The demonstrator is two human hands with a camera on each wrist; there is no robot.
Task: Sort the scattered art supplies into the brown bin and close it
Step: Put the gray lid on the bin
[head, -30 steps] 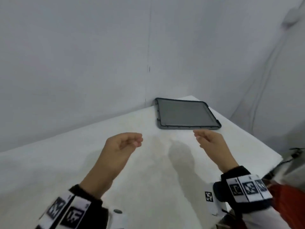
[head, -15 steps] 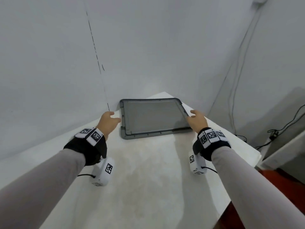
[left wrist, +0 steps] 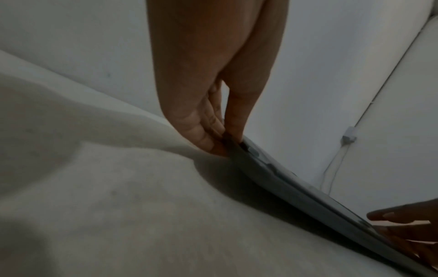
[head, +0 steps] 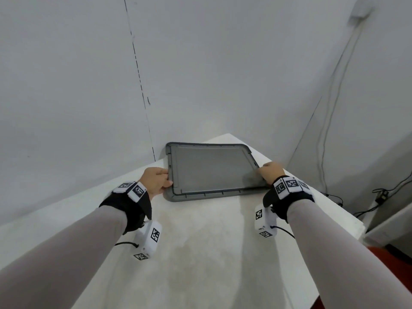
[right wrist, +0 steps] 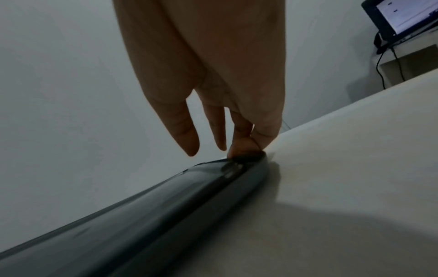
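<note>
A dark grey lid (head: 214, 170) lies flat on the white table (head: 200, 253), pushed into the corner of the walls. My left hand (head: 156, 181) pinches its left edge, thumb on top and fingers (left wrist: 208, 136) tucked under the rim of the lid (left wrist: 296, 187). My right hand (head: 269, 172) holds the right edge near the front corner. In the right wrist view two of that hand's fingers (right wrist: 187, 138) stick out free while the others pinch the rim of the lid (right wrist: 166, 215). No brown bin and no art supplies are in view.
White walls (head: 89, 85) close in behind and to the left of the lid. The table's right edge (head: 347, 210) drops off just past my right wrist. Cables (head: 330, 108) hang down the right wall. A laptop (right wrist: 403, 16) sits on a low stand beyond.
Both hands have reached from the middle of the table out to the lid's two sides and taken hold of its edges. The lid itself has not visibly moved.
</note>
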